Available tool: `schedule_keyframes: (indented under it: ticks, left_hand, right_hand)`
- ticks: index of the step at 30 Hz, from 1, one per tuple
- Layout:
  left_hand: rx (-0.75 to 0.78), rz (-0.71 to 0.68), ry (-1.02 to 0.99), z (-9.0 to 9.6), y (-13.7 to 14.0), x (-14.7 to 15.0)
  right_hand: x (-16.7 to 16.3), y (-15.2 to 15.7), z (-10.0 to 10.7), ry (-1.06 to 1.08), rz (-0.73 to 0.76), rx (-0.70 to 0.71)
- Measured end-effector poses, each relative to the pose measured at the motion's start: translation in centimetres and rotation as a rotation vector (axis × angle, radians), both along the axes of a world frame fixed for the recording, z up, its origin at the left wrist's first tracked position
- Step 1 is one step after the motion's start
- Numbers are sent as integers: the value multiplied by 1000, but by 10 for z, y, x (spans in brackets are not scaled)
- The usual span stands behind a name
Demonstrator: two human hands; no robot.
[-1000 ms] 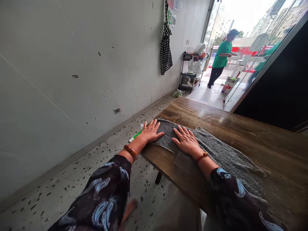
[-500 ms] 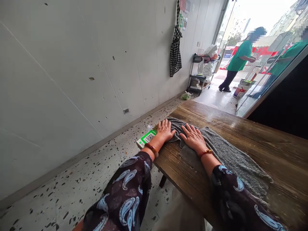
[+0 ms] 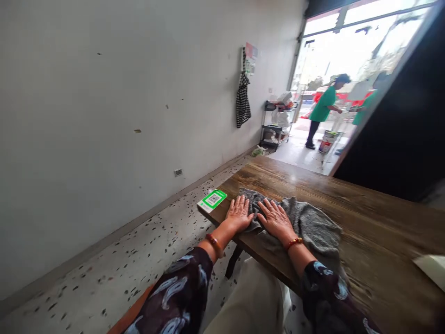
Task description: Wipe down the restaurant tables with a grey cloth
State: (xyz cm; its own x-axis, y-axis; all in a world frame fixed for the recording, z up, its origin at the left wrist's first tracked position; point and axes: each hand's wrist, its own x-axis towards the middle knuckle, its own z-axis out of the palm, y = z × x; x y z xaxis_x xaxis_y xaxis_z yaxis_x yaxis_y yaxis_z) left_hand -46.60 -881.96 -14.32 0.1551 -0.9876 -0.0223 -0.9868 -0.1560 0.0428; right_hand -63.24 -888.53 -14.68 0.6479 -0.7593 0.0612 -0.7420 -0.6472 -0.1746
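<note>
A grey cloth [image 3: 314, 225] lies rumpled on the dark wooden table [image 3: 368, 227]. My left hand [image 3: 239, 214] is pressed flat on the left part of it, fingers stretched out. Beside it, with the thumbs close together, my right hand [image 3: 276, 219] also lies flat on the cloth with its fingers spread. The cloth trails off to the right behind my right wrist. Left of my left hand, a green and white QR code card [image 3: 212, 200] sits at the table's corner.
A pale wall [image 3: 121, 116] runs along the left, with a checked apron [image 3: 243, 104] hanging on it. Beyond the table stands a loaded cart [image 3: 273, 125]. A person in a green top [image 3: 323, 106] stands by the doorway near a bucket [image 3: 327, 141]. A white object [image 3: 431, 269] lies at the right.
Both hands have slid nearer to me along the table, and the cloth has bunched up under them. The view has tilted and shifted, bringing the white object at the right into sight.
</note>
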Motion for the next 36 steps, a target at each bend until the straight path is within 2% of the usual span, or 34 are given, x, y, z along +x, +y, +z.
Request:
schedule_keyframes:
  ticks: [3, 10, 14, 18, 23, 26, 30, 33, 36]
  left_hand:
    - [6, -39, -24, 4, 10, -22]
    - [8, -179, -114, 5, 11, -76]
    - [16, -245, -135, 7, 13, -92]
    - [46, -244, -142, 10, 11, -75]
    - [106, -139, -120, 16, 9, -26]
    - [138, -118, -117, 25, 6, 3]
    - [161, -98, -114, 43, -6, 35]
    - [144, -40, -122, 55, -16, 36]
    - [44, -61, -135, 55, -24, 4]
  right_hand:
    - [-24, 19, 7, -46, 10, 21]
    - [-81, 45, 11, -116, -22, 53]
    - [-102, 56, 10, -170, -40, 96]
    - [-114, 60, 15, -344, -33, 101]
    - [-154, 45, 18, -538, -72, -73]
    - [-189, 27, 4, -471, -171, -87]
    - [-216, 15, -26, -232, -243, -42]
    - [-216, 19, -41, -139, -286, -105]
    - [-211, 25, -45, -141, -314, -171]
